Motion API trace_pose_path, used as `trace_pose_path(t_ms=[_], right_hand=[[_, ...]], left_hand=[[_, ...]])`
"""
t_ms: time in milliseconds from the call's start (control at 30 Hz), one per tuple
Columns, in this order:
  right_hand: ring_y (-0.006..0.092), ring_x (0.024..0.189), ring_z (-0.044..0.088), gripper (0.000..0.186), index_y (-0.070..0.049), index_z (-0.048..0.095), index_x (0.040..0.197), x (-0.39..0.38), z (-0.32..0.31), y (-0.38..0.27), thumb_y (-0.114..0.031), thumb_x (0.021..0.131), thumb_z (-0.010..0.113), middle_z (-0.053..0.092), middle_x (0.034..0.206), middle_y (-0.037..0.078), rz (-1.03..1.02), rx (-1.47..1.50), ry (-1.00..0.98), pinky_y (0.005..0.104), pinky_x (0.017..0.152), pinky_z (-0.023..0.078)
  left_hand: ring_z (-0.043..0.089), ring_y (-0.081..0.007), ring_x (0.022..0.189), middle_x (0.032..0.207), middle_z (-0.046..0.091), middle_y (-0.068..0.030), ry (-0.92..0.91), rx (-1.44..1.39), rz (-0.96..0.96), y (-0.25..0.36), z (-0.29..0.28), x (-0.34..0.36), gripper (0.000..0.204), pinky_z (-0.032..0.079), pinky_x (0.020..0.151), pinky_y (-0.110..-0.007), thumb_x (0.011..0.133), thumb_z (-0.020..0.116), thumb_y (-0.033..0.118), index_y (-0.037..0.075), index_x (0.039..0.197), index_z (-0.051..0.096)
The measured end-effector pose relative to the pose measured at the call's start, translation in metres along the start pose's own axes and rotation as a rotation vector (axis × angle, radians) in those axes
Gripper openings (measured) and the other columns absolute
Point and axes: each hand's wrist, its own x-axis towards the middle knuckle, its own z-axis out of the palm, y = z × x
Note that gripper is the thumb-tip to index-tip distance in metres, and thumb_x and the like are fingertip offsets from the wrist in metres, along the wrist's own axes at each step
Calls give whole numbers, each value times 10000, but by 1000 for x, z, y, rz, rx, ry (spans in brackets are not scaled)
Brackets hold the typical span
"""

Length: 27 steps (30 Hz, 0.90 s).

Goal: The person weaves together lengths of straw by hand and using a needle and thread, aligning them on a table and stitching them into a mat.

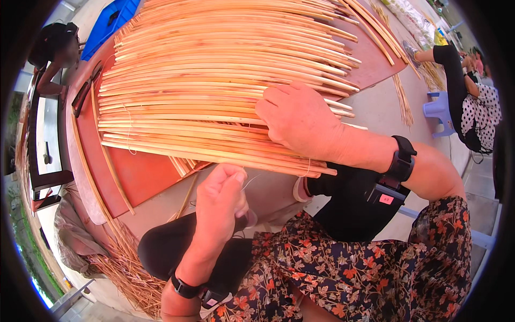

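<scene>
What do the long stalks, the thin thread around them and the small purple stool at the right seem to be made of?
Long stalks: apparently dried plant stems, smooth with a slight sheen; tan and reddish streaks suggest it.
Thin thread: pale, perhaps nylon or cotton; too fine to tell.
Purple stool: probably moulded plastic, judging by its even colour and smooth surface.

Straw-yellow stalks (230,59), flushed orange and flecked with brown, fill my remote feed with colour, alongside a red-brown board (139,180) and pale thread (249,182). From afar I see a bright blue bin (110,24), a periwinkle stool (441,110), a dark blouse (354,268) patterned in orange and tan leaves, and black-dotted white clothing (481,112).
</scene>
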Motion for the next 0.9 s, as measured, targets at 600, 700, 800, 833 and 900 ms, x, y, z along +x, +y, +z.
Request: trace_pose_path(t_ms=[600, 700, 800, 833, 900], right_hand=[[326, 836, 589, 156, -62, 581, 842, 0, 1, 2, -106, 709, 650, 587, 837, 111, -64, 83, 74, 423, 727, 479], [320, 830, 588, 181, -63, 578, 853, -1, 0, 3, -114, 702, 662, 579, 835, 107, 70, 281, -68, 417, 718, 480], [320, 831, 588, 208, -57, 571, 859, -2, -14, 1, -125, 694, 679, 575, 842, 107, 102, 359, -150, 417, 716, 480], [320, 831, 588, 208, -57, 571, 859, -1, -14, -1, -125, 694, 679, 575, 842, 107, 100, 361, -149, 417, 716, 480], [315, 836, 588, 230, -53, 559, 856, 0, -12, -2, -136, 687, 691, 576, 855, 107, 83, 352, -168, 419, 722, 482]], left_hand=[[323, -9, 464, 672, 447, 58, -6, 20, -6, -2, 0, -2, 101, 313, 439, -198, 974, 540, 140, 52, 924, 539], [327, -10, 465, 682, 455, 56, 39, 37, -19, -7, 2, -1, 95, 310, 436, -197, 975, 537, 135, 54, 926, 542], [331, -10, 467, 692, 461, 55, 36, 47, 6, -7, 0, -2, 92, 309, 434, -195, 975, 534, 131, 56, 924, 543], [331, -10, 467, 692, 461, 55, 38, 48, 8, -6, 1, -3, 92, 309, 434, -195, 975, 534, 131, 56, 924, 543], [331, -10, 465, 693, 461, 55, 56, 51, -5, -6, 2, -3, 89, 309, 432, -195, 974, 535, 128, 56, 922, 543]])
